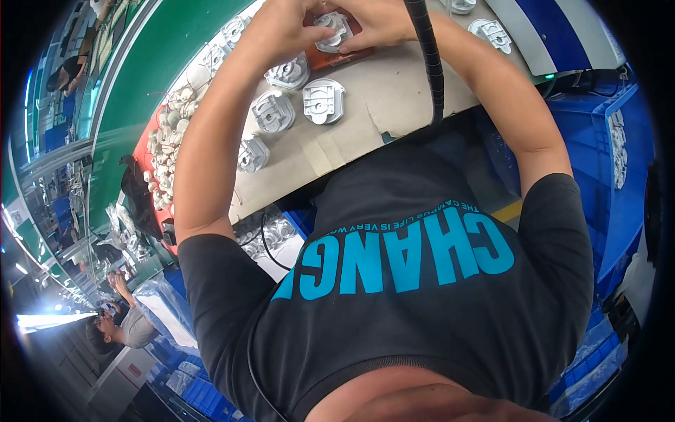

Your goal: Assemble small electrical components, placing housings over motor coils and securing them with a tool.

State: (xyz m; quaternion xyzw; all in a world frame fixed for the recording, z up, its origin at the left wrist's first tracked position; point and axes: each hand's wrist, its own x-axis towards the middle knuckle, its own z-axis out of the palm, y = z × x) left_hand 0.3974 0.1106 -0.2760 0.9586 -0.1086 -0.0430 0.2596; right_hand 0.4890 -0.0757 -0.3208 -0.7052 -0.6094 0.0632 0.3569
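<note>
At the top of the view, a white round plastic housing [333, 34] sits on an orange-red block [354, 53]. My left hand [290, 28] grips the housing from its left, the thumb lying against its face. From the other side my right hand [380, 22] holds it, with the thumb at its lower edge. Some fingers of both hands are cut off by the upper edge. Similar white housings stand close by on the worktable, one [323, 100] below the block and another [273, 111] beside my left forearm.
A black cable [430, 63] hangs over the table [373, 95] near my right forearm. Small off-white parts with wires [169, 137] are heaped on the left. A white and blue machine [559, 32] stands at the right, above blue bins [587, 119]. Another person [130, 327] is at far left.
</note>
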